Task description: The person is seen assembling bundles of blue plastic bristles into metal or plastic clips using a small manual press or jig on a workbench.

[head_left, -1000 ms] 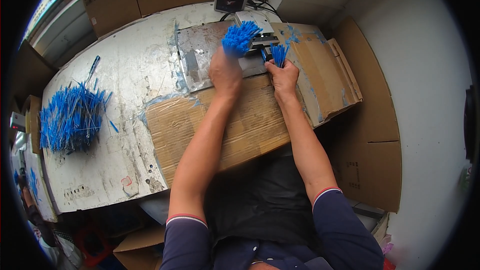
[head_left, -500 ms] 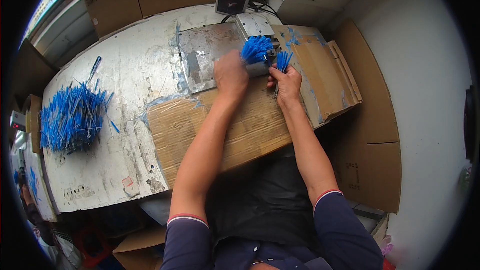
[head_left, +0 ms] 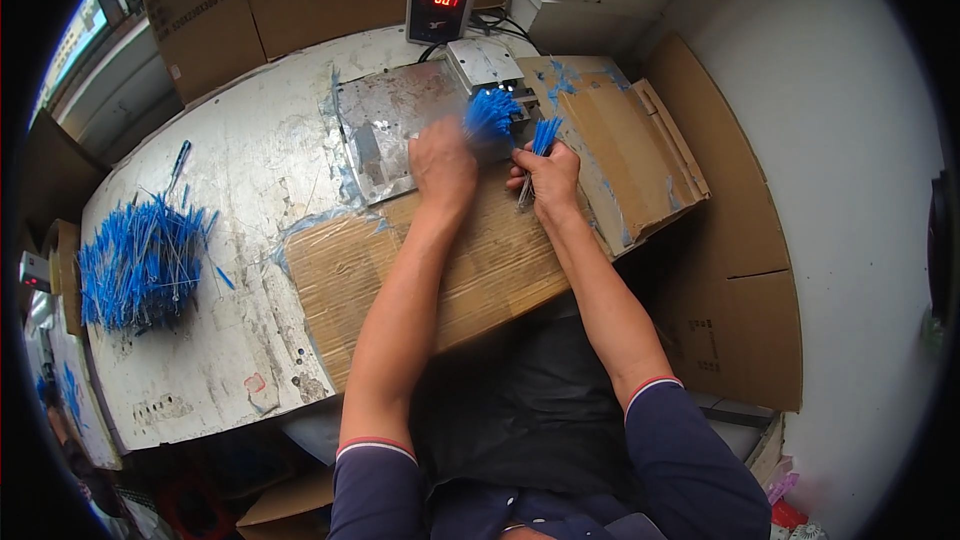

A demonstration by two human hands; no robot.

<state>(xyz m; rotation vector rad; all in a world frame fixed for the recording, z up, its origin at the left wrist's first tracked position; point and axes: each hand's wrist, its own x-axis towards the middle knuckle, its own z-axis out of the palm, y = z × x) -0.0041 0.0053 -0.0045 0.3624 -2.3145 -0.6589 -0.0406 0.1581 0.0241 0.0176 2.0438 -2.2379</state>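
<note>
Blue bundles [head_left: 490,114], closer together than before, fill left hand [head_left: 443,162] and right hand [head_left: 552,178], fingers [head_left: 530,161] curled.

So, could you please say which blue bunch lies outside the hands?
The large pile on the white table; the left hand and right hand each hold a smaller bunch.
</note>
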